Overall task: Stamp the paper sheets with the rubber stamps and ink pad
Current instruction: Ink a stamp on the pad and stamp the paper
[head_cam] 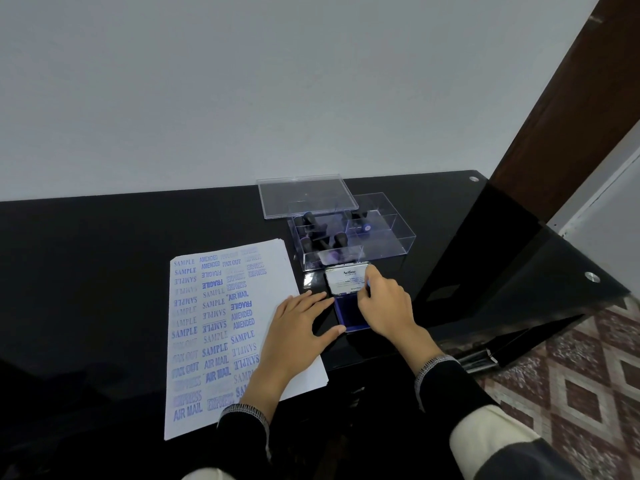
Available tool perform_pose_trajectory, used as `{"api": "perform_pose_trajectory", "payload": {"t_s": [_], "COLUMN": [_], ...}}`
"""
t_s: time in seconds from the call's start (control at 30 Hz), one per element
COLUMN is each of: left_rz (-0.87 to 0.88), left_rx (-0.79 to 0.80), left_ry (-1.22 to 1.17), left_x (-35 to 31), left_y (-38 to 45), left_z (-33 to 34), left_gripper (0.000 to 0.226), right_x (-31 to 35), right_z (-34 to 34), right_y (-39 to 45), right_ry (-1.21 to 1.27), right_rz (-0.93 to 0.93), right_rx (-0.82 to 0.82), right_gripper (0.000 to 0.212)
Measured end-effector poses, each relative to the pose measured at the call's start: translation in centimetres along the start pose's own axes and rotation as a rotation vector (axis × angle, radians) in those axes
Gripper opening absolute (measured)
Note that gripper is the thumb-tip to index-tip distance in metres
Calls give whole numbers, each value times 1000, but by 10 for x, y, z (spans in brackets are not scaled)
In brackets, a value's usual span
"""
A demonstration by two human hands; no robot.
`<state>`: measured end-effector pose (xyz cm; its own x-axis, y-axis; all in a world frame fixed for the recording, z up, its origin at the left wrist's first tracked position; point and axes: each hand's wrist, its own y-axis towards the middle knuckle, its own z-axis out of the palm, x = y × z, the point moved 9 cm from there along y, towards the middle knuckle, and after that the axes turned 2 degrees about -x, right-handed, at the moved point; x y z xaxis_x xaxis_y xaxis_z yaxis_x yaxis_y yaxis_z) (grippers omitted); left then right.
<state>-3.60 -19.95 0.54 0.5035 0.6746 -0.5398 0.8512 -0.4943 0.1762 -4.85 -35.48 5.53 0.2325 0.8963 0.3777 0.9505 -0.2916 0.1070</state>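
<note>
Near the right front edge of the table point(104, 271), head view:
Ink pad point(348, 311): lies just right of the paper sheets point(221, 327) and just in front of the clear box point(349, 233); its blue pad face is exposed; its lid point(346, 279) stands raised at the far side, label toward the camera.
Right hand point(384, 303): fingers are curled onto the right end of the lid, thumb and fingertips pinching it; whether the lid is being lifted or lowered cannot be told.
Left hand point(301, 327): fingers are held straight and together, resting partly on the right edge of the sheets, thumb spread toward the near left corner of the pad.
Paper sheets: a stack lies toward the front edge, left of the pad; the top sheet is largely covered with blue marks such as SAMPLE, AIR MAIL, EXPRESS, so this sheet is judged nearly done.
Rubber stamps point(320, 233): lie in the box compartments, near the back right of the table; none is held.
Box lid point(306, 195): is propped behind the box.
Step in hand, judged: the lid is being handled; the base is best steadied by the left thumb so the pad is not dragged; the lid should be swung on its hinge, not pulled sideways; fingertips should be kept off the wet face; the sleeve point(440, 372) should be kept clear of fresh ink.
</note>
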Motion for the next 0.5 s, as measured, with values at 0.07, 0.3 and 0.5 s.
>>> {"api": "perform_pose_trajectory", "payload": {"t_s": [0.07,0.3,0.5], "left_rz": [-1,1,6], "left_rx": [-3,0,-9], "left_ry": [-4,3,8], "left_x": [0,-1,-1], "left_y": [0,0,0], "left_z": [0,-1,-1], "left_gripper": [62,63,63], "right_x": [-1,1,-3], "right_z": [1,1,1], "right_y": [6,11,-11], "right_ry": [16,27,46], "right_rz": [2,-6,-38], "right_rx": [40,71,-26], "right_gripper": [4,8,7]}}
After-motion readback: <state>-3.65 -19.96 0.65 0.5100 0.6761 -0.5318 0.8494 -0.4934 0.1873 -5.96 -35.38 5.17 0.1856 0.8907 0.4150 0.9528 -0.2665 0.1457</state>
